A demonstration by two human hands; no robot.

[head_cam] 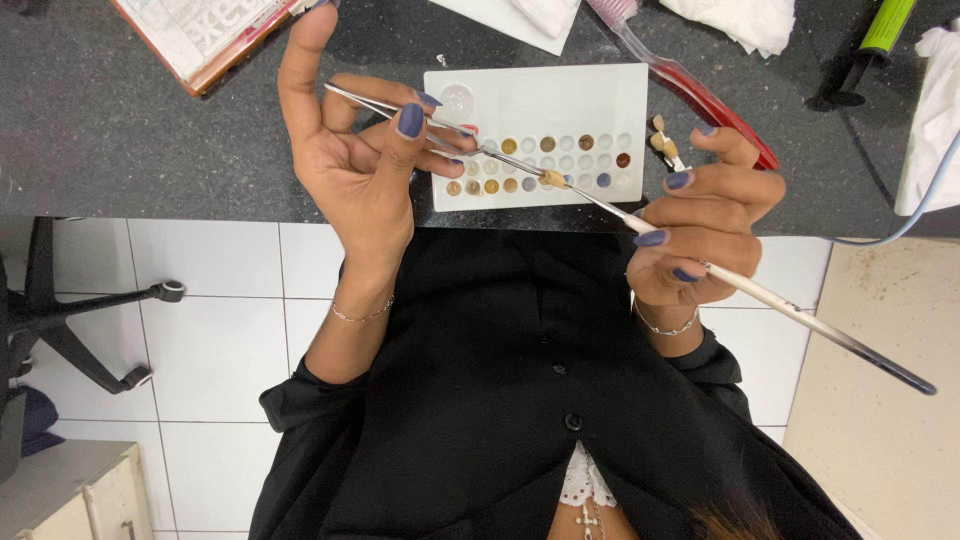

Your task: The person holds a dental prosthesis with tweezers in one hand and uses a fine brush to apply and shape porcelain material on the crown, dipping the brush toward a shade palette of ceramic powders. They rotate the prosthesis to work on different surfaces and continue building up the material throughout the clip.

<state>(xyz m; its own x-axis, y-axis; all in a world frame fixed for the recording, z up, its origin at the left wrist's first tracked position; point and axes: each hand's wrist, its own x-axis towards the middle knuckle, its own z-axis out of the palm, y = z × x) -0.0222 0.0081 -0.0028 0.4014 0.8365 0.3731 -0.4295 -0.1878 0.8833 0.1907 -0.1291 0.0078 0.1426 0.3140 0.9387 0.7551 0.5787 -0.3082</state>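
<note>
My left hand point(365, 165) pinches slim metal tweezers point(445, 128) between thumb and fingers, their tips gripping a small cream tooth-shaped piece point(552, 178) over a white palette tray point(560, 95). The tray has rows of small round wells, several filled with brown, gold and grey dabs. My right hand point(700, 225) holds a long thin brush point(800, 315) whose tip reaches the small piece. The same hand also grips small tan tooth-shaped tabs point(663, 143) between its upper fingers.
The tray lies on a dark speckled counter point(120, 140). A red-handled tool point(700, 95), white tissues point(745, 22), a green-tipped tool point(875, 40) and a book point(205, 35) lie behind. A chair base point(70, 320) stands on the tiled floor at left.
</note>
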